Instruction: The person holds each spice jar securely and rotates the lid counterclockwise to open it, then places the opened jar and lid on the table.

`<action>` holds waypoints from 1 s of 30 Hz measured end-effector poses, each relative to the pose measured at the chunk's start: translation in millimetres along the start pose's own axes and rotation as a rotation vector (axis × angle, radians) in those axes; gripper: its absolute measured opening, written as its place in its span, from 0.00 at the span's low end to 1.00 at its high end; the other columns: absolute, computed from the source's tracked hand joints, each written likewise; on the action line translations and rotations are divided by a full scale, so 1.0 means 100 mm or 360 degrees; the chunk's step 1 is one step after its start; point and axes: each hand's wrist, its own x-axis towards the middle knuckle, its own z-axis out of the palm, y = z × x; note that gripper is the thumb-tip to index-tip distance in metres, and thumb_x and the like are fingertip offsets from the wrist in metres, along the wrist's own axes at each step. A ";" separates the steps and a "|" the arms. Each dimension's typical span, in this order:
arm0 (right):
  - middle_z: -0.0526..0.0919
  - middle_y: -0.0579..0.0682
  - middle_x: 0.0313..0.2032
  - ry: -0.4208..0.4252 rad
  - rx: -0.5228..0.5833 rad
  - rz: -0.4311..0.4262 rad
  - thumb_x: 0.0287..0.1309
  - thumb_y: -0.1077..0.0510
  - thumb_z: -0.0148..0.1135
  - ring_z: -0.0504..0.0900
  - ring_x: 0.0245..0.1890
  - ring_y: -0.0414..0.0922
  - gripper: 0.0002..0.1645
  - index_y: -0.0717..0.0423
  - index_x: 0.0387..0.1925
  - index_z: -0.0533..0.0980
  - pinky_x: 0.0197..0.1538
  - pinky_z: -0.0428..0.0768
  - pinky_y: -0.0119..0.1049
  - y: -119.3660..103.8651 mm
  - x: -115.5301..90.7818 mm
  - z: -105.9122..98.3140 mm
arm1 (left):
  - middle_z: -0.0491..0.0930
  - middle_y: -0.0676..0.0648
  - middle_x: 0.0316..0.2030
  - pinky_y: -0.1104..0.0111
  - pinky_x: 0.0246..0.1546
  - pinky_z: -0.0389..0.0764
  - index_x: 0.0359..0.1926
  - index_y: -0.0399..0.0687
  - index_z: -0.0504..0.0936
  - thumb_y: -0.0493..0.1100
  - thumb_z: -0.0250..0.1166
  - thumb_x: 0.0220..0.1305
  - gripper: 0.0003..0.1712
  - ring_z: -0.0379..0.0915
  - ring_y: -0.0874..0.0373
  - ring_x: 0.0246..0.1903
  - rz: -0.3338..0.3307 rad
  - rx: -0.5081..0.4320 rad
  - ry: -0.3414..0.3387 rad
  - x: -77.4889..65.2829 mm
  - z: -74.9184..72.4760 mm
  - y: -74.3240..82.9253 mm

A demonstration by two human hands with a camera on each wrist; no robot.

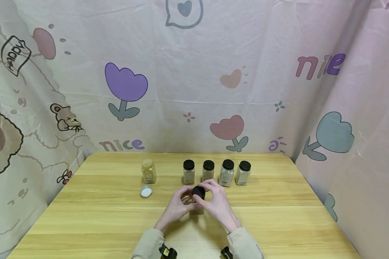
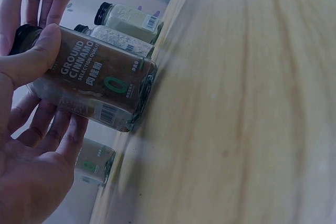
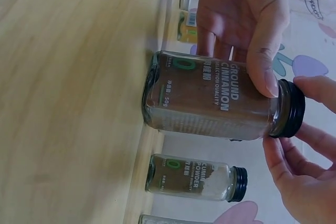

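Observation:
A glass jar of ground cinnamon (image 3: 207, 103) with a black screw lid (image 3: 291, 109) stands upright between both hands, its base close to the tabletop. My left hand (image 1: 177, 205) grips the jar's body, thumb across the front near the label and fingers around the far side. At the top, my right hand (image 1: 218, 202) pinches the black lid between thumb and fingers. The lid sits on the jar's neck in the right wrist view.
Behind the hands stand several black-lidded spice jars (image 1: 227, 174), one labelled cumin powder (image 3: 194, 178). A yellow-filled jar (image 1: 148, 172) without a black lid is at the back left, with a round pale lid (image 1: 146, 191) lying before it. A printed curtain (image 1: 188, 72) hangs behind the wooden table (image 1: 100, 216).

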 end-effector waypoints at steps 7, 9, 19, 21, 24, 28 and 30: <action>0.84 0.48 0.46 -0.0057 0.0040 0.0060 0.51 0.61 0.74 0.84 0.46 0.45 0.20 0.61 0.48 0.84 0.53 0.84 0.40 -0.04 0.01 -0.01 | 0.76 0.31 0.56 0.69 0.63 0.79 0.58 0.32 0.76 0.31 0.74 0.55 0.29 0.76 0.58 0.54 0.0041 -0.0015 -0.0011 0.00 0.00 -0.01; 0.84 0.48 0.46 -0.0060 0.0042 0.0050 0.50 0.62 0.74 0.84 0.46 0.45 0.20 0.60 0.48 0.84 0.53 0.83 0.39 -0.03 0.01 0.00 | 0.76 0.31 0.56 0.69 0.64 0.79 0.58 0.32 0.77 0.31 0.73 0.55 0.28 0.76 0.58 0.54 0.0045 -0.0009 -0.0007 0.00 0.00 -0.01; 0.83 0.45 0.41 0.0061 -0.0001 0.0081 0.44 0.54 0.81 0.80 0.43 0.42 0.23 0.54 0.44 0.85 0.48 0.80 0.32 -0.03 -0.01 0.01 | 0.76 0.31 0.56 0.68 0.64 0.79 0.57 0.32 0.76 0.31 0.73 0.56 0.27 0.75 0.48 0.56 0.0016 -0.0004 -0.0009 0.00 0.00 -0.01; 0.83 0.44 0.41 0.0069 -0.0002 0.0071 0.44 0.55 0.81 0.81 0.41 0.41 0.21 0.54 0.43 0.85 0.46 0.79 0.30 -0.02 -0.01 0.01 | 0.77 0.32 0.55 0.69 0.64 0.79 0.57 0.32 0.76 0.33 0.75 0.56 0.28 0.75 0.49 0.56 0.0001 -0.0003 -0.0007 0.00 0.00 0.00; 0.84 0.46 0.41 0.0067 -0.0002 0.0033 0.45 0.57 0.81 0.82 0.40 0.41 0.20 0.54 0.42 0.85 0.45 0.80 0.30 -0.01 -0.01 0.01 | 0.77 0.32 0.55 0.70 0.63 0.79 0.57 0.32 0.76 0.33 0.75 0.55 0.28 0.75 0.52 0.55 -0.0006 0.0003 -0.0005 0.01 0.00 0.00; 0.85 0.47 0.42 0.0051 -0.0015 -0.0002 0.46 0.58 0.80 0.83 0.42 0.44 0.19 0.56 0.42 0.86 0.46 0.82 0.36 -0.01 -0.01 0.01 | 0.77 0.32 0.55 0.70 0.63 0.79 0.57 0.33 0.77 0.33 0.75 0.55 0.28 0.76 0.55 0.54 -0.0017 0.0008 -0.0001 0.01 0.00 0.00; 0.85 0.48 0.43 0.0035 -0.0011 0.0010 0.47 0.59 0.79 0.84 0.43 0.45 0.19 0.56 0.43 0.86 0.48 0.83 0.38 -0.01 0.00 0.01 | 0.77 0.32 0.55 0.70 0.63 0.79 0.57 0.33 0.77 0.33 0.75 0.56 0.28 0.76 0.55 0.54 -0.0014 0.0009 -0.0002 0.00 0.00 0.00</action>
